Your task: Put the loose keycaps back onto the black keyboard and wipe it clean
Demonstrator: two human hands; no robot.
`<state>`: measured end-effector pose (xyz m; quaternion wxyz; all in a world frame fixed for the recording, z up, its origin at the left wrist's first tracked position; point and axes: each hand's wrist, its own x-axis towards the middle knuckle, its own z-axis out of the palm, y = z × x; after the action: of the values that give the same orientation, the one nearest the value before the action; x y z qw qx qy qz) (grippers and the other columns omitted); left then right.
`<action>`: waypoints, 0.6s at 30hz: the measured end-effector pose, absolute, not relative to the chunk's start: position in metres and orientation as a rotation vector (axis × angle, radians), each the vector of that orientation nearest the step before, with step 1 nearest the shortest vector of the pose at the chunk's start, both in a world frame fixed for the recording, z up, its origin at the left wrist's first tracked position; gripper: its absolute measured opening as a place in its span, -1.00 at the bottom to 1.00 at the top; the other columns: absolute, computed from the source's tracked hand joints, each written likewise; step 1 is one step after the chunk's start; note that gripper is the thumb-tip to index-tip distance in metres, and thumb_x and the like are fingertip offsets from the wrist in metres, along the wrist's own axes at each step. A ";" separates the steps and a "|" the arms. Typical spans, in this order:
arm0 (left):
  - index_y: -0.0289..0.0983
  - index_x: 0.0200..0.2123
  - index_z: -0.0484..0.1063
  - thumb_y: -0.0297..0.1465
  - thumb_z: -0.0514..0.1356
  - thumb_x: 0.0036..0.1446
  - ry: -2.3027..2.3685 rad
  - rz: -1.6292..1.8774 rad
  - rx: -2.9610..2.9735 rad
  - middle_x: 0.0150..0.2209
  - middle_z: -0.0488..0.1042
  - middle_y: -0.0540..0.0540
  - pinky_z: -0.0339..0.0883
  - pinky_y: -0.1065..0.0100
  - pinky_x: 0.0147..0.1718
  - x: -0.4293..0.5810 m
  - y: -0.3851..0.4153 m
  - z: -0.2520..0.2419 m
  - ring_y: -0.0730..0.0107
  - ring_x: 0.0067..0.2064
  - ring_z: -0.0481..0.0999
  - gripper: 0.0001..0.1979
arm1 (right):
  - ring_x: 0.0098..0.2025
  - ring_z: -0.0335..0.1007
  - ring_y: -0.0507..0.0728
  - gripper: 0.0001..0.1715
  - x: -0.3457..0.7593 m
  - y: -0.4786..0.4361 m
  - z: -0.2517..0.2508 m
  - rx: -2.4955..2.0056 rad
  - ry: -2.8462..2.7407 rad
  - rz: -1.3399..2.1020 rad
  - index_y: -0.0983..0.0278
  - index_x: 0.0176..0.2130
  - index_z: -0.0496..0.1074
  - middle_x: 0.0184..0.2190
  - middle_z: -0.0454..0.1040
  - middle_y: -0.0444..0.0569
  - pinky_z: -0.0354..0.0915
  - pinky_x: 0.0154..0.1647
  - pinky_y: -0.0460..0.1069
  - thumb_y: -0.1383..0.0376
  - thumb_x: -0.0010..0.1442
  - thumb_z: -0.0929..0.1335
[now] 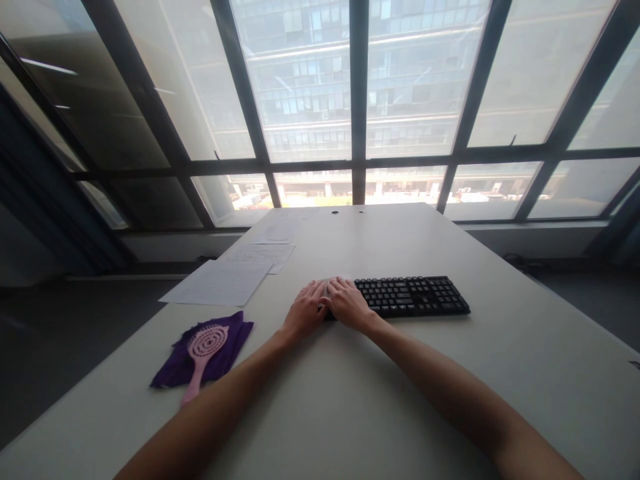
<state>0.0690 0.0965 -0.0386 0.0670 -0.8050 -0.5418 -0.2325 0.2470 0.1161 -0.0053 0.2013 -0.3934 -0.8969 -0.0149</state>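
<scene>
Black rectangular plastic keyboard (415, 295) sits mid-table, a little right of centre, and both hands are down on its left end. The left hand (305, 310) and right hand (349, 303) lie side by side, touching, palms down with fingers stretched flat, clamped on nothing. There's a pale patch under the fingertips that I can't make out from here. All of it rests on a long off-white table (400, 387). Off to the left lies a pink plastic hairbrush (204, 347) on a crumpled purple cloth (237, 333), with white printed paper sheets (220, 282) beyond. Big dark-framed windows (310, 80) stand behind.
</scene>
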 end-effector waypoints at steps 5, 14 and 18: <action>-0.38 0.36 0.22 -0.28 0.03 0.40 -1.651 -0.703 -2.462 0.37 0.26 -0.35 0.13 -0.10 0.37 0.066 0.102 -0.046 0.00 0.43 0.16 -0.45 | 0.40 0.12 0.29 -0.35 0.248 0.120 -0.007 -1.071 -2.517 -0.045 0.43 0.32 0.29 0.33 0.32 0.23 0.03 0.40 0.19 0.06 0.52 0.11; -0.35 0.30 0.30 -0.38 0.10 0.32 -1.555 -0.777 -2.461 0.22 0.40 -0.35 0.23 -0.04 0.34 0.068 0.096 -0.036 0.02 0.32 0.31 -0.49 | 0.36 0.18 0.32 -0.36 0.244 0.111 -0.011 -1.073 -2.477 -0.072 0.46 0.27 0.35 0.27 0.38 0.28 0.06 0.38 0.18 0.06 0.51 0.12; -0.34 0.33 0.28 -0.43 0.09 0.29 -1.522 -0.779 -2.462 0.27 0.36 -0.35 0.18 -0.08 0.36 0.067 0.098 -0.042 0.00 0.36 0.26 -0.45 | 0.37 0.18 0.34 -0.32 0.244 0.107 -0.015 -1.093 -2.447 -0.040 0.49 0.27 0.34 0.27 0.38 0.30 0.07 0.38 0.20 0.04 0.51 0.11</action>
<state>0.0670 0.0980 -0.0420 0.0721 -0.8192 -0.5065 -0.2594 0.2437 0.1070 -0.0149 0.2285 -0.3970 -0.8888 -0.0146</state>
